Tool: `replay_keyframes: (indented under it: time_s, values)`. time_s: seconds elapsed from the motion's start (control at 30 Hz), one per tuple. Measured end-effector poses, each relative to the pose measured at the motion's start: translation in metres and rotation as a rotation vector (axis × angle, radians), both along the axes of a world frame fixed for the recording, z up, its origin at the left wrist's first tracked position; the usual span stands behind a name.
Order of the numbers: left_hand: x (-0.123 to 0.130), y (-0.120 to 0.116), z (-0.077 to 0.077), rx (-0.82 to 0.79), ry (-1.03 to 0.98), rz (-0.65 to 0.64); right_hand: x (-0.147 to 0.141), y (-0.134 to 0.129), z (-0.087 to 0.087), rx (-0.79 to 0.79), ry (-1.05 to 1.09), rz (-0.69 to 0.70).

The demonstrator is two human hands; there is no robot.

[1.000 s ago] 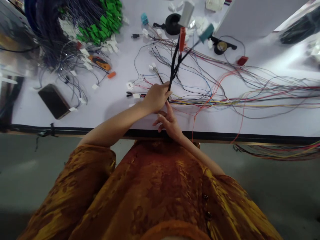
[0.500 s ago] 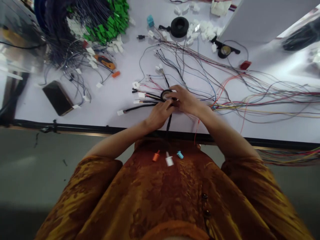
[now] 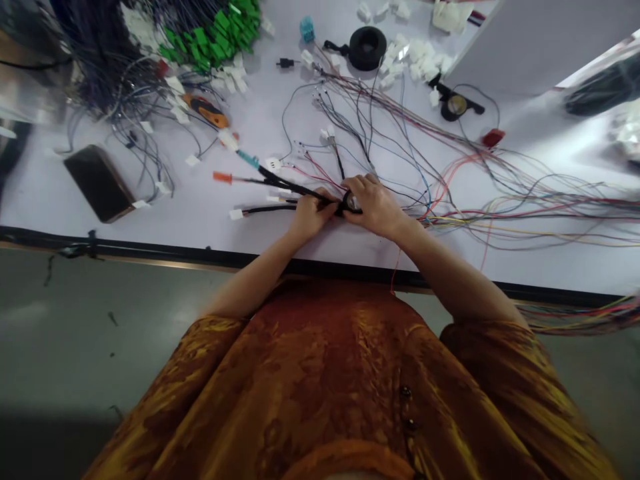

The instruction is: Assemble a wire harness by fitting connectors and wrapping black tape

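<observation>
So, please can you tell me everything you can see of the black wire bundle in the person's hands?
The black wire bundle is a slim harness with a matte black sleeve, lying low over the pale table top. Left of the hands it splits into branches: one ends in an orange connector, one in a teal connector, and a lower one in a white connector. The left hand grips it, and the right hand holds its other end, mostly hiding it.

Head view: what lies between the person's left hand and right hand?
In the head view, a black cable bundle lies between them, pinched by the left hand and the right hand.
</observation>
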State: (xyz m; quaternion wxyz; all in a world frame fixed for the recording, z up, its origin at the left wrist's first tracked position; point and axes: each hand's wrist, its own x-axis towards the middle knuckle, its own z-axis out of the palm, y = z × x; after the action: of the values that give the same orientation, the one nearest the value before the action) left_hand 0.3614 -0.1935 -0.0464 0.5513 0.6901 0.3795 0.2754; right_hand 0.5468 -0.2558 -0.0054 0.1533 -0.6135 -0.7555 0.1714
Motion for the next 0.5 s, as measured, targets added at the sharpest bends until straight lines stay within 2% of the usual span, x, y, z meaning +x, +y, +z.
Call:
replay_keyframes:
  time_s: [0.1,0.23,0.3,0.4,0.5]
  values:
    - [0.002,-0.003,0.001,0.041,0.030,0.074,0.001,-0.008,0.004,-0.018,0.015,0.041]
    - [0.004,-0.003,0.004,-0.059,-0.058,-0.012,0.005,-0.011,0.009,-0.076,-0.042,0.033]
    - [0.005,-0.004,0.005,-0.067,-0.080,-0.013,0.005,-0.005,0.009,-0.086,-0.106,0.023]
    - [0.006,-0.008,0.004,0.030,-0.017,0.021,-0.003,0.000,0.010,-0.080,-0.194,0.047]
    - [0.008,-0.010,0.001,0.153,0.088,0.080,-0.030,-0.012,0.017,-0.029,-0.223,0.157]
